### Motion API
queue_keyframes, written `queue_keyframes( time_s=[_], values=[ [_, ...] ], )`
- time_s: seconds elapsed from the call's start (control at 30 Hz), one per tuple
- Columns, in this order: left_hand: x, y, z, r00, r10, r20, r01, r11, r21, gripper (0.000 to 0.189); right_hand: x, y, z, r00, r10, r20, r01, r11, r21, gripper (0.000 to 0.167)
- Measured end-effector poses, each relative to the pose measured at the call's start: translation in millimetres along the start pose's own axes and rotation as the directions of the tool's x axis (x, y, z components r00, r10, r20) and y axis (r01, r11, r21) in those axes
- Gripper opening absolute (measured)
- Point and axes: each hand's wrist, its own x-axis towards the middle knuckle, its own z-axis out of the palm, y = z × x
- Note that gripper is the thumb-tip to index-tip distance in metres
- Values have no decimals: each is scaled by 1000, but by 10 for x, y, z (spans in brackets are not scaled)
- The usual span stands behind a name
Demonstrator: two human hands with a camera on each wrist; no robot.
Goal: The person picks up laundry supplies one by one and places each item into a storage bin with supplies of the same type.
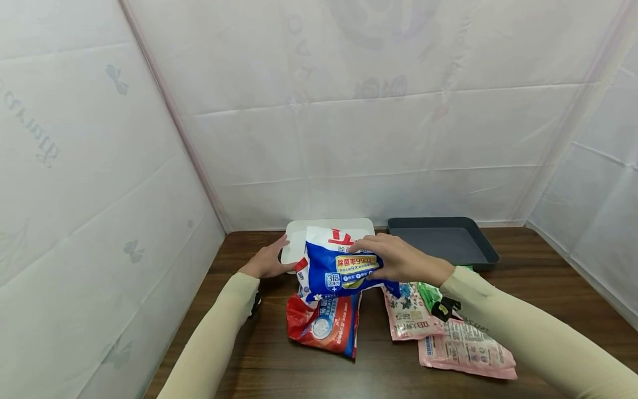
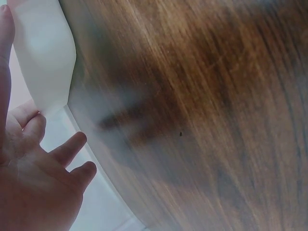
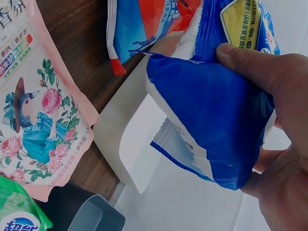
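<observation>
My right hand grips a blue and white laundry detergent bag from its right side, thumb and fingers on opposite faces in the right wrist view. The bag is held up, overlapping the front of the white tray in the head view. At that tray's left edge, my left hand holds the rim, with the thumb on one side and bent fingers on the other in the left wrist view. A red and blue detergent bag lies on the table just in front, partly covered by the raised bag.
A dark grey tray stands at the back right. Pink pouches and a green pouch lie on the wooden table at the right, partly under my right forearm. White curtain-like walls enclose the table's back and sides.
</observation>
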Motion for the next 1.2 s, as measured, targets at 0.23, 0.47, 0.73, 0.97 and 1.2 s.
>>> queue_keyframes(
  time_s=[0.23,0.47,0.73,0.97,1.2],
  values=[
    [-24,17,-2,1000,-1,-5,1,1000,-5,93,7,20,-19,1000,-6,-12,6,1000,-3,66],
    [-35,27,-24,1000,-3,0,3,1000,-10,91,27,36,-51,1000,6,-18,-7,1000,-17,66],
    [-43,41,-36,1000,-9,1,9,1000,-3,91,43,86,-68,999,32,-26,-32,999,-3,64],
    [-47,50,-27,1000,-18,3,18,1000,-4,92,58,133,-89,999,15,-48,-16,1000,-6,64],
    [-36,53,-21,1000,-6,3,6,1000,0,90,59,156,-107,998,23,-63,-24,1000,-15,66]
  ],
)
